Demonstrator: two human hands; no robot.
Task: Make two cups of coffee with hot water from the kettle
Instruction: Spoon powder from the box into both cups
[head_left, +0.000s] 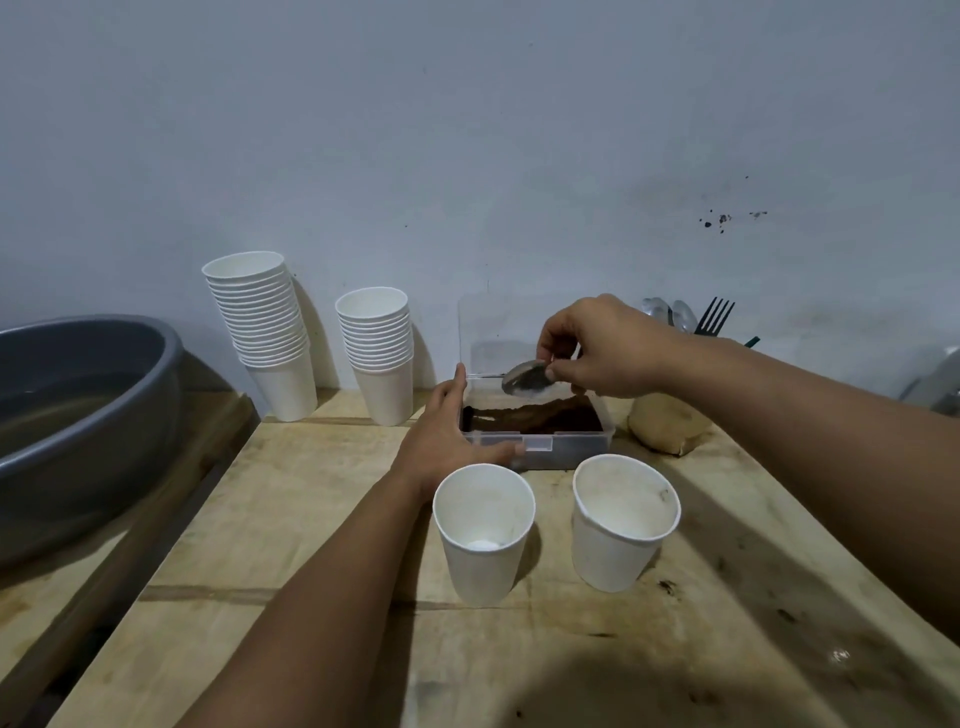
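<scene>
Fingers (558, 370) of the right hand (608, 348) pinch a metal spoon (527, 378) close to its bowl, holding it just above the brown coffee powder in a clear plastic box (537, 423) with its lid standing open at the back. Over at the box's 9 o'clock side the left hand (449, 431) lies spread and flat against the wall and front corner, bracing it, not closed around anything. Two paper cups wait at the box's 6 o'clock: the left cup (483, 530) shows a little white heap at its bottom, perhaps sugar, while the right cup (623, 519) looks empty, though its bottom is hard to read. No kettle is in view. Judging from this, the step in hand is spooning coffee, and neither cup has any yet. Next, the spoon should dip into the powder, lift level, and travel toward 6 o'clock over a cup without spilling on the tabletop (291, 519).
</scene>
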